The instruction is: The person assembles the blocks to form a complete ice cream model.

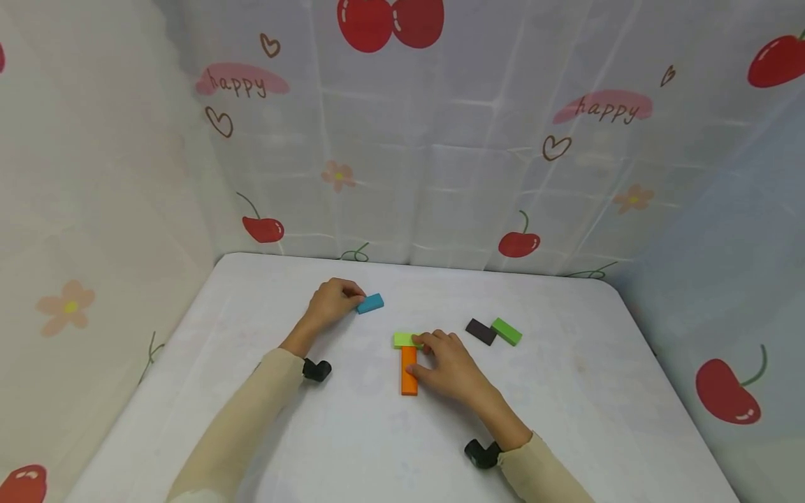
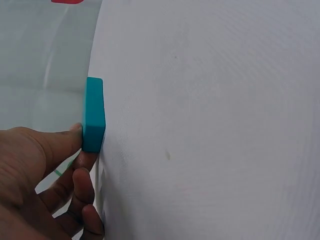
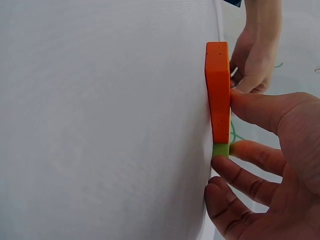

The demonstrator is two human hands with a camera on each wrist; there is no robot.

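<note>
My left hand (image 1: pixel 333 302) pinches one end of a blue block (image 1: pixel 372 303) between thumb and fingers, at the far left of the table. In the left wrist view the blue block (image 2: pixel 93 115) sticks out past the thumb. Near the middle, my right hand (image 1: pixel 453 367) has its thumb on an orange block (image 1: pixel 409 381) and fingertips on a light green block (image 1: pixel 403 339). The orange block lies lengthwise below the light green one, which is crosswise, making a T shape. In the right wrist view the orange block (image 3: pixel 218 95) hides most of the light green block (image 3: pixel 220 149).
Right of the T shape, a black block (image 1: pixel 481 332) and a green block (image 1: pixel 506 331) lie tilted, corners close together. All blocks are on a white-covered table (image 1: pixel 566 419). A printed curtain (image 1: pixel 409 195) hangs behind the far edge and along both sides.
</note>
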